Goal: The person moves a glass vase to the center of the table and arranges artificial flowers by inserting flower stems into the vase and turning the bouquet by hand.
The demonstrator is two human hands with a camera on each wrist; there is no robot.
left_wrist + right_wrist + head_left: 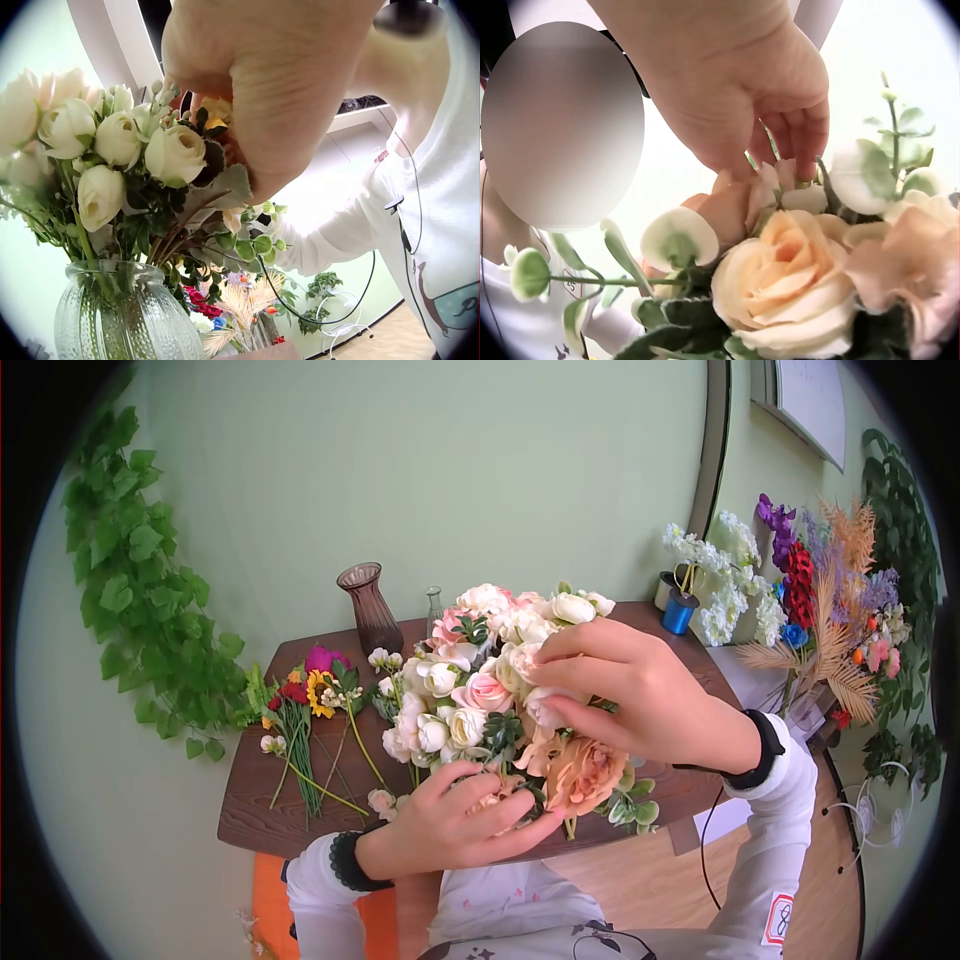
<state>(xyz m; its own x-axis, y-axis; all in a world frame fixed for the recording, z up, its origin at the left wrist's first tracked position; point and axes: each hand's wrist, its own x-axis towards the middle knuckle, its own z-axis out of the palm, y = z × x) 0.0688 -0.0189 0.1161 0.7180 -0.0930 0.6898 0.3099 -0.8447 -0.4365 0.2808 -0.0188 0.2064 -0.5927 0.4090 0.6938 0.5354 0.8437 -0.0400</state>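
A full bouquet of white, pink and peach artificial flowers [465,725] stands in a ribbed clear glass vase [124,315]; the flowers and hands hide the vase in the head view. My right hand [640,690] reaches over the bouquet's right side, thumb and fingers pinching a pale pink rose [543,707]. At the front, my left hand [460,820] curls its fingers round a peach flower [500,792] low in the bunch. Between the two hands sits a large orange-peach bloom [585,775], with variegated leaves [632,800] below it.
On the dark wooden table [255,795], loose stems with a sunflower [320,693] and red blooms lie at left. A purple glass vase [372,610] and a small clear bottle [434,605] stand behind. At right are a blue spool [679,612] and more flowers [800,580].
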